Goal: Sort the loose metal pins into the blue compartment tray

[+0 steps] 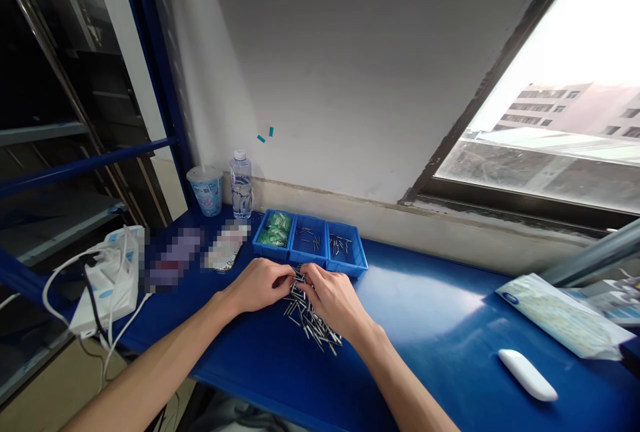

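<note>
A loose heap of thin metal pins (313, 325) lies on the blue tabletop (240, 359). My left hand (263, 283) reaches in at the heap's far end, thumb and fingers pinched together. Close beside it, my right hand (333, 295) has its fingers closed and covers part of the heap. Pins show between the two sets of fingertips, but what each pinch holds is too small to make out. Just beyond my hands stands a blue bin with three compartments (357, 265). Green-looking small packets (276, 229) fill the left compartment; a few pins lie in the middle and right ones.
A lidded cup (206, 192) and a water bottle (241, 185) stand at the back left. Nearer left are a white power strip (107, 285) with cables and two blurred items. To the right lie a white rounded case (527, 375) and a soft packet (565, 315), below the window.
</note>
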Tool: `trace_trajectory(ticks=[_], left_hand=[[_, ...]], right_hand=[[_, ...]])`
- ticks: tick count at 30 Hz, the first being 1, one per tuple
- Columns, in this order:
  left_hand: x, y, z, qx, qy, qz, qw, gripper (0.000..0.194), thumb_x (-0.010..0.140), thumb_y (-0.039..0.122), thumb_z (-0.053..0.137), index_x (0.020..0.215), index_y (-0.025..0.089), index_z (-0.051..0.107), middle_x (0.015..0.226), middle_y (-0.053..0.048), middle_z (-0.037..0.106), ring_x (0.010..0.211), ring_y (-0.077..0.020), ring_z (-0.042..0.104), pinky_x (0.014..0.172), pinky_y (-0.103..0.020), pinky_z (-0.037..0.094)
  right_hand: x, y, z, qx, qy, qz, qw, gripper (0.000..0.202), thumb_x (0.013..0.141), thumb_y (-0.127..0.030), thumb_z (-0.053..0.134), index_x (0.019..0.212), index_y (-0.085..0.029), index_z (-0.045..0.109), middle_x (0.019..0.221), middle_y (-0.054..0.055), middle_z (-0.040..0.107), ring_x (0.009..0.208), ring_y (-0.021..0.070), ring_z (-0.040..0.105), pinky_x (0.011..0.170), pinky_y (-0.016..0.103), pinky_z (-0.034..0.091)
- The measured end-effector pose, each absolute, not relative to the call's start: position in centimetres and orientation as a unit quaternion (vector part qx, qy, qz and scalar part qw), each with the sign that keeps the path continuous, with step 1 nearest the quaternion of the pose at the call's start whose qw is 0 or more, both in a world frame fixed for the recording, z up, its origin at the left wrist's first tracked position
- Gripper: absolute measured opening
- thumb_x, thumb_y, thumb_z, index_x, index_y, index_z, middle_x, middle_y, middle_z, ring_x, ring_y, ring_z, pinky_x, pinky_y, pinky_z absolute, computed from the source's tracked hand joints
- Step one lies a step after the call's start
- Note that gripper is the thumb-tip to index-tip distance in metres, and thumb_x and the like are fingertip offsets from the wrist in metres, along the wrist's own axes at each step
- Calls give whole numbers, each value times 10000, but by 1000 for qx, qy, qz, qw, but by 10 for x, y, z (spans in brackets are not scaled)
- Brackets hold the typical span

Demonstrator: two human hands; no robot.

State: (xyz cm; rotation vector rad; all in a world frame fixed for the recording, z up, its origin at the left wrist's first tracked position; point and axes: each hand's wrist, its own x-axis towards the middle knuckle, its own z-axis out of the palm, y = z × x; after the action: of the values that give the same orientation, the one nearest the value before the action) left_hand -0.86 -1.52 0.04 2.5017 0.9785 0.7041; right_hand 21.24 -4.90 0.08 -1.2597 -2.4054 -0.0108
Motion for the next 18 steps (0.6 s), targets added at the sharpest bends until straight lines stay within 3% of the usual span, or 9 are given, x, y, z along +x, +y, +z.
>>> trace_trajectory(ticks=[3, 5, 7, 11, 15, 18], left_hand=[[-9, -15, 0, 887, 343, 251, 181, 199, 987, 184, 560, 904, 223, 738, 676, 37, 663, 603, -126, 597, 618, -248, 340], [-9, -14, -1, 888, 343, 252, 176, 209, 986, 186, 560, 854, 210, 719, 665, 33, 655, 589, -126, 586, 611, -252, 338], [-9, -14, -1, 888, 342, 255, 173, 213, 981, 185, 561, 827, 202, 706, 654, 30, 646, 577, -128, 578, 605, -256, 337], [-8, -14, -1, 890, 334, 255, 177, 201, 985, 185, 554, 884, 212, 726, 668, 28, 654, 602, -135, 600, 620, -252, 346], [-8, -14, -1, 889, 339, 254, 173, 243, 980, 192, 557, 766, 195, 672, 633, 22, 627, 567, -134, 566, 596, -256, 326], [-8, -14, -1, 890, 335, 252, 176, 212, 981, 183, 555, 835, 204, 707, 653, 23, 643, 585, -136, 581, 609, -251, 337]], right_hand=[[211, -51, 4, -462, -865, 0, 194, 164, 1127, -235, 462, 1019, -198, 579, 870, 38, 745, 714, 187, 711, 577, 278, 305], [209, -52, 6, -455, -868, 15, 197, 123, 1113, -305, 528, 1152, -193, 564, 937, 55, 765, 787, 211, 740, 599, 270, 340], [208, -53, 6, -453, -868, 23, 201, 291, 1073, -351, 620, 1279, -183, 503, 1025, 82, 772, 825, 231, 753, 616, 269, 367], [207, -54, 6, -464, -866, 2, 187, 42, 1106, -201, 507, 1076, -199, 536, 906, 48, 756, 746, 206, 736, 590, 277, 326], [207, -54, 8, -441, -873, 0, 208, 144, 1101, -263, 549, 1223, -188, 529, 965, 54, 764, 801, 216, 745, 606, 277, 349], [207, -54, 8, -453, -871, -17, 191, 76, 1106, -239, 521, 1094, -187, 575, 940, 55, 751, 760, 204, 731, 585, 280, 321]])
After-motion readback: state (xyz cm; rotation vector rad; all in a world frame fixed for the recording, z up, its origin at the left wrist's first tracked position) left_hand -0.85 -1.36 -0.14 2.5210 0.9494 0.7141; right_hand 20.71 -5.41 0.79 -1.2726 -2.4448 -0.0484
